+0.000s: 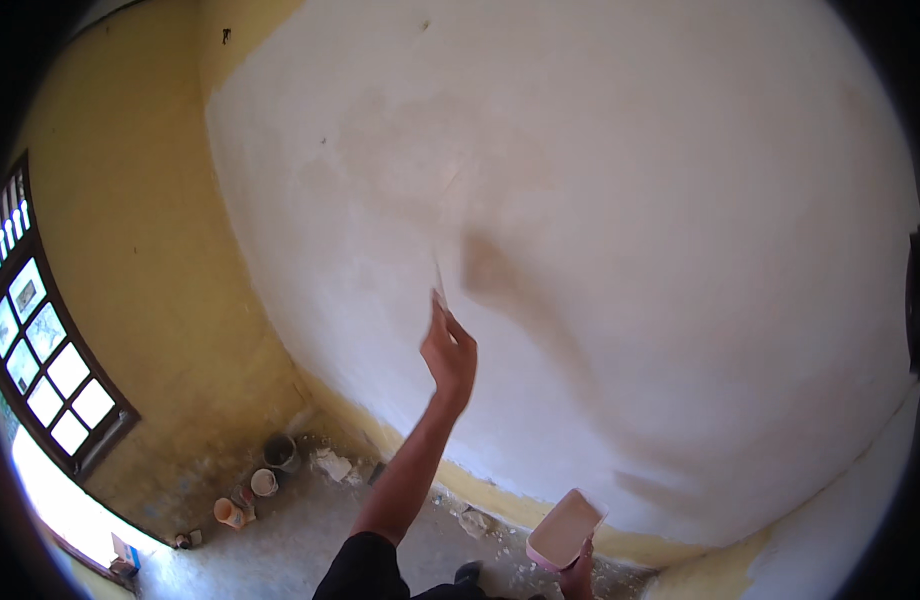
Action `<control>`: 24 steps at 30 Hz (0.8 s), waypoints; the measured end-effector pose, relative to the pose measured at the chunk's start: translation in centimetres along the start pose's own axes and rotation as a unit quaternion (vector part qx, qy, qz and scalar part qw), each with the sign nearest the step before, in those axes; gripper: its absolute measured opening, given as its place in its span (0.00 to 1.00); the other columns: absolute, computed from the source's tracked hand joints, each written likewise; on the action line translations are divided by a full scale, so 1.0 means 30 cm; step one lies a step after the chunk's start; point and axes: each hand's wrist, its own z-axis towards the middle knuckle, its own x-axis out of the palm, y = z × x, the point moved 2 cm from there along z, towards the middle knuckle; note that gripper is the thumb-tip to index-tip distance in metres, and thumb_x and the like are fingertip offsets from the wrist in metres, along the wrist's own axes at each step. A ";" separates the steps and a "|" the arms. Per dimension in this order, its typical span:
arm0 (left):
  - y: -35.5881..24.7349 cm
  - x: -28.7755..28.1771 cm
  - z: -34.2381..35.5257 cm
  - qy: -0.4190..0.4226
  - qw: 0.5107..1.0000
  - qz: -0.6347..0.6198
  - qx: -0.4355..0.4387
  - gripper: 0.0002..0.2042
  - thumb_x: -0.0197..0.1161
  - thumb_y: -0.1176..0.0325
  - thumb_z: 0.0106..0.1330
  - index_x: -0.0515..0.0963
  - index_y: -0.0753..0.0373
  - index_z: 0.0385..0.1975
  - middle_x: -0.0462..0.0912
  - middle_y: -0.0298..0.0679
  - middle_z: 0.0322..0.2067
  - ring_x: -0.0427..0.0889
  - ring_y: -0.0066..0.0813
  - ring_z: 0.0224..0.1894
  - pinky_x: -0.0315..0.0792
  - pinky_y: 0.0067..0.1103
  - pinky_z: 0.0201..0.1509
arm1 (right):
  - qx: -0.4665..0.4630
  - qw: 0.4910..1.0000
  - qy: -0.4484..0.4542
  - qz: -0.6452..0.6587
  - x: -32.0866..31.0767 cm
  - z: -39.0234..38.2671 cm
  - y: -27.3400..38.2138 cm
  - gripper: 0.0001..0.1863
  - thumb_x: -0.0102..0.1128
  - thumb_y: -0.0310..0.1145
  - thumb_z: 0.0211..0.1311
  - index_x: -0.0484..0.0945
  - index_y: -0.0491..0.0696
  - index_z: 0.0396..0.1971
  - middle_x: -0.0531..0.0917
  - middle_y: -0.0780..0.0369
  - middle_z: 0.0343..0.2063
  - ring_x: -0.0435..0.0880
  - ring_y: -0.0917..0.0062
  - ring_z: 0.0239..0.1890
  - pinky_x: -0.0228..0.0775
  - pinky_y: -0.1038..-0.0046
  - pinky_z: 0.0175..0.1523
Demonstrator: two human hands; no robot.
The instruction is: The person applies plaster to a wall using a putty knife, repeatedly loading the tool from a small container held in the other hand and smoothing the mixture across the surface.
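White-coated wall point(700, 250) is filling most of the view, its left edge meeting a yellow wall point(150, 250), near whose foot a dark bucket point(282, 455) is standing on the floor point(280, 552). Working the coated surface well probably means keeping the blade's edge flat, the pressure light and even, and watching for ridges where the arm's shadow point(488, 268) is falling. Rightward, before the white-coated wall, the left hand point(450, 358) is pinching a thin blade point(440, 282), its fingers nearly together; blur is hiding whether the blade is touching the wall. Farther right, before the wall's lower edge, the right hand point(577, 574) is gripping a pink pan point(542, 560) by its side, apparently closed around it, though the picture's lower edge is cutting it off. Keeping the pan level and near seems wise.
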 end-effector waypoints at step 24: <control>-0.299 0.090 0.087 0.023 0.985 0.017 0.167 0.25 0.52 0.85 0.60 0.67 0.67 0.60 0.74 0.53 0.56 0.79 0.46 0.53 0.80 0.30 0.43 | -0.067 0.995 0.037 -0.057 -0.056 -0.096 0.031 0.29 0.32 0.51 0.76 0.56 0.46 0.65 0.69 0.58 0.59 0.69 0.70 0.61 0.64 0.64 0.65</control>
